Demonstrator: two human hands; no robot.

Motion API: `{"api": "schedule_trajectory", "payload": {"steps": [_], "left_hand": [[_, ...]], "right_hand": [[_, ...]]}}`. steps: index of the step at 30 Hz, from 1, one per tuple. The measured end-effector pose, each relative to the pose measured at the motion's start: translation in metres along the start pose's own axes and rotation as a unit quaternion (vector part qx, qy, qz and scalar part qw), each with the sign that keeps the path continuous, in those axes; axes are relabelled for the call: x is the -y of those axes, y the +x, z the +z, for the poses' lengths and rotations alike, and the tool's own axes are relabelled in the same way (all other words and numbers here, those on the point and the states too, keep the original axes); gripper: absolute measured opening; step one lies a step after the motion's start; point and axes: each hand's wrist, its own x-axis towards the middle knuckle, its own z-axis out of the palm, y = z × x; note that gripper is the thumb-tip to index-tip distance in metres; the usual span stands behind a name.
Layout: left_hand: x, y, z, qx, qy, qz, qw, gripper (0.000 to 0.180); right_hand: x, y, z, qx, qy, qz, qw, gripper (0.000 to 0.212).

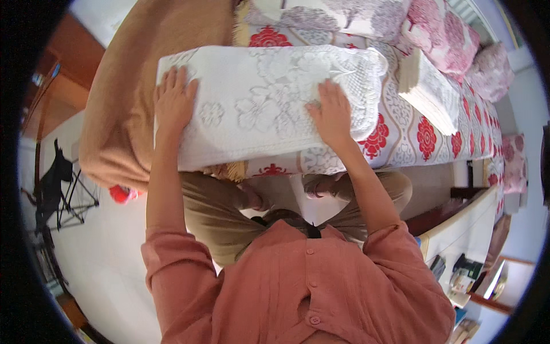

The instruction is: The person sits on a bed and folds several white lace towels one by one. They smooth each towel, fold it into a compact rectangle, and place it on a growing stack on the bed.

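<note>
2 palms open, gripping nothing: left hand (175,103) flat on the left end, right hand (332,114) on the lacy right part of folded white cloth (246,123), which straddles brown blanket (123,109) and red-patterned bedspread (427,135); light, even pressure should flatten layers without skewing edges.

Folded white cloth (260,106) with raised floral pattern, flat across brown blanket (117,106) and red-flowered bedspread (401,144)

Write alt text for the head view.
A person's left hand and right hand rest palm-down on a white floral cloth lying across a brown blanket and red-patterned cover; a white bundle lies to its right.
</note>
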Motion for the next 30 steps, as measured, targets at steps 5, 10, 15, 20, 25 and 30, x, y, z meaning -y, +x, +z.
{"api": "schedule_trajectory", "payload": {"steps": [5,10,15,20,25,30], "left_hand": [[-0.016,0.006,-0.01,0.038,0.003,-0.045,0.998,0.062],[-0.014,0.007,-0.004,0.031,0.017,-0.035,0.999,0.06],[-0.015,0.005,-0.009,0.02,0.019,-0.034,0.999,0.057],[-0.023,0.013,-0.01,0.022,-0.016,-0.019,0.999,0.055],[-0.013,0.009,-0.005,0.007,-0.017,-0.009,1.0,0.053],[-0.007,0.005,0.0,0.009,-0.005,-0.006,1.0,0.052]], "right_hand": [[-0.072,0.038,-0.001,-0.032,0.08,-0.021,0.996,0.046],[-0.198,0.083,-0.033,-0.228,0.053,0.216,0.948,0.031],[-0.224,0.134,-0.053,-0.156,-0.05,0.069,0.984,0.03],[-0.27,0.167,-0.036,-0.045,-0.189,0.034,0.98,0.034],[-0.3,0.167,-0.065,-0.065,0.234,0.23,0.942,0.034],[-0.36,0.156,-0.126,-0.124,0.633,0.363,0.672,0.033]]}}
